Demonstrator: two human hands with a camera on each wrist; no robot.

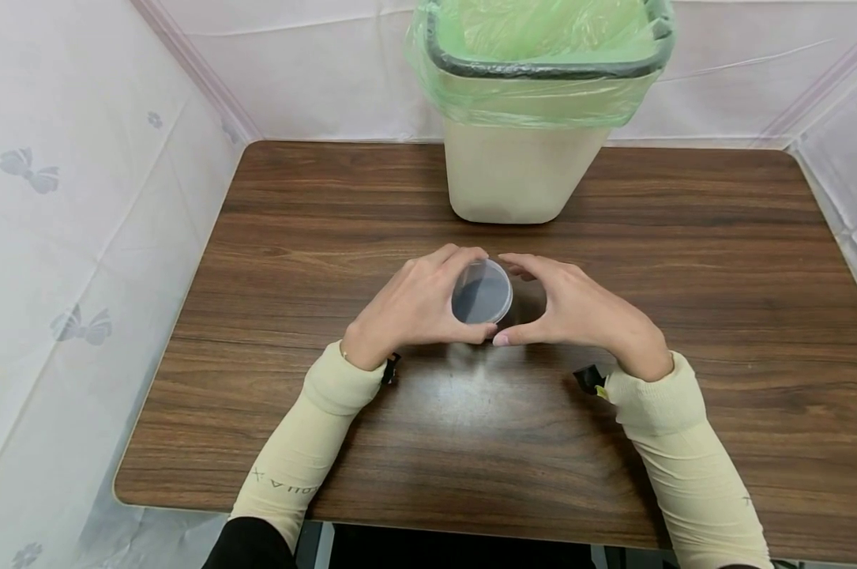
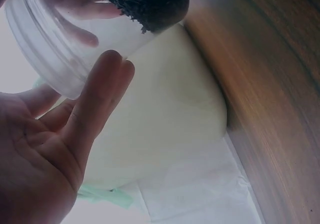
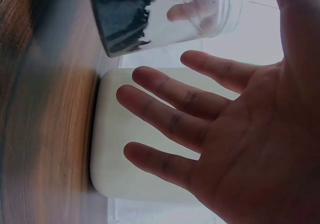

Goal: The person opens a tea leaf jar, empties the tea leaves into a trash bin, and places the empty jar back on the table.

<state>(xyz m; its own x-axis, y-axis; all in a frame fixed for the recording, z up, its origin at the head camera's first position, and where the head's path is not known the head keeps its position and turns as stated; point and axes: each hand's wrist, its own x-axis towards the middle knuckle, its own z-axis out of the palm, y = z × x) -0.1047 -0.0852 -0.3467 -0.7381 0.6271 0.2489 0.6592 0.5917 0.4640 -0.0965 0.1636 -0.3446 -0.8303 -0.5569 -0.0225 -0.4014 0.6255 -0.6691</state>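
Note:
A round clear jar [image 1: 482,291] with a translucent lid stands upright on the brown wooden table [image 1: 293,237]. Dark, loose flakes [image 3: 122,18] fill its lower part, as the right wrist view shows through the clear wall. My left hand [image 1: 424,304] holds the jar from the left, thumb at the near side and fingers round the far side. On the right, my right hand [image 1: 584,304] is spread in a wide curve beside the jar, thumb and fingertips close to its rim. In the right wrist view its fingers [image 3: 165,116] stand apart, a gap from the jar.
A cream bin [image 1: 520,166] stands at the back of the table, beyond the jar. Its green plastic liner [image 1: 513,103] folds over the dark rim. White patterned sheeting [image 1: 80,237] hangs along the left, back and right sides.

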